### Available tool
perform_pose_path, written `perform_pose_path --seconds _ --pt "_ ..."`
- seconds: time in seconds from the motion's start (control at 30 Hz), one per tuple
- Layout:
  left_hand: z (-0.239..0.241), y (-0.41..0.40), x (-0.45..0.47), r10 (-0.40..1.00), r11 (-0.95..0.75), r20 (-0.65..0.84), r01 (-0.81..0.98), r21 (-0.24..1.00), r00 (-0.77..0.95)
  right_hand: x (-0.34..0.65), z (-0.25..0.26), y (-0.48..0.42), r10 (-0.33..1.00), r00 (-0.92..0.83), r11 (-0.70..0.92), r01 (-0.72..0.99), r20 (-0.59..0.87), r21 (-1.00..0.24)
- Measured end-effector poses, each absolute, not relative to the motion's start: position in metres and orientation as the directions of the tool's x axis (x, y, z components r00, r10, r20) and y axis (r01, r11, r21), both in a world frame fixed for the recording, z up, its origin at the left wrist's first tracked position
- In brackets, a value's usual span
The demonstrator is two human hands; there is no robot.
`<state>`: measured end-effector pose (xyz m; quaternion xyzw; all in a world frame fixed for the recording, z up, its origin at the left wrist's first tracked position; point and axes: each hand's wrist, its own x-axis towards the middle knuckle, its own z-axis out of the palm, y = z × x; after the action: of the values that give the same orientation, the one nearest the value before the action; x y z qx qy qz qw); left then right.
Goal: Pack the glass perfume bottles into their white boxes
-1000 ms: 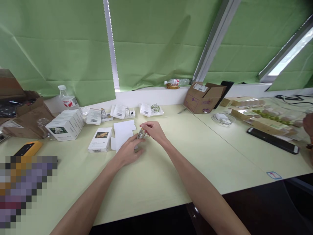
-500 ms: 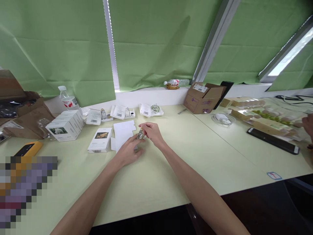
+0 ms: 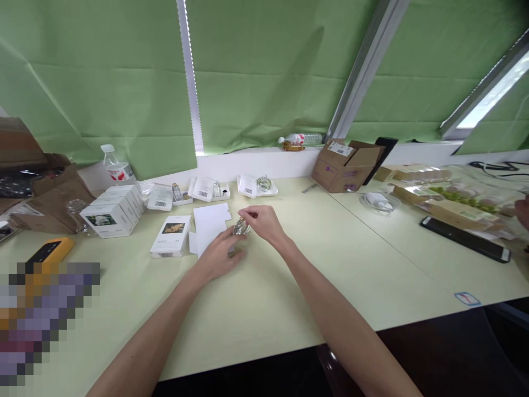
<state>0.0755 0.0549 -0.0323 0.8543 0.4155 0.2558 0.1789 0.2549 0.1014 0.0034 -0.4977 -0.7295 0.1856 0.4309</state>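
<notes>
Both my hands meet over the pale table (image 3: 289,298) around a small clear glass bottle (image 3: 240,226) with a gold top. My left hand (image 3: 219,255) cups the bottle from below and the left, fingers curled round it. My right hand (image 3: 264,221) pinches its upper end from the right. Just behind the hands lies a flat white unfolded carton (image 3: 209,222), and left of that a small white box with a flower picture (image 3: 170,236).
Stacked white boxes (image 3: 112,210), a water bottle (image 3: 115,167) and brown paper bags (image 3: 45,198) stand at the left. White trays with small bottles (image 3: 256,186) line the back. A cardboard box (image 3: 346,164), charger (image 3: 378,199) and black phone (image 3: 465,239) sit right. Another person's hand (image 3: 523,212) shows at the right edge.
My hands have stayed together on the small bottle, which is turned slightly; my right fingers shifted a little on its top. The view has drifted a touch.
</notes>
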Motion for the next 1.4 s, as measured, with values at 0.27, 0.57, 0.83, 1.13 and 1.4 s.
perform_pose_path --seconds 0.27,0.57,0.83,1.13,1.4 --pt "-0.0345 0.0556 0.0767 0.806 -0.587 0.304 0.620 0.521 0.508 0.2545 0.0041 0.1007 0.869 -0.168 0.457 0.632 0.465 -0.625" --pt "-0.0345 0.0550 0.0770 0.801 -0.595 0.314 0.623 0.508 0.509 0.2512 -0.0006 0.1041 0.903 -0.088 0.380 0.621 0.420 -0.686" --pt "-0.0322 0.0544 0.0773 0.797 -0.600 0.311 0.616 0.510 0.518 0.2474 -0.0007 0.1042 0.909 -0.030 0.336 0.645 0.417 -0.686" --pt "-0.0326 0.0547 0.0771 0.802 -0.593 0.296 0.632 0.498 0.520 0.2473 0.0007 0.1027 0.883 -0.026 0.335 0.734 0.468 -0.591" --pt "-0.0321 0.0539 0.0774 0.804 -0.589 0.298 0.622 0.516 0.514 0.2464 -0.0002 0.1017 0.852 -0.114 0.433 0.702 0.511 -0.565"
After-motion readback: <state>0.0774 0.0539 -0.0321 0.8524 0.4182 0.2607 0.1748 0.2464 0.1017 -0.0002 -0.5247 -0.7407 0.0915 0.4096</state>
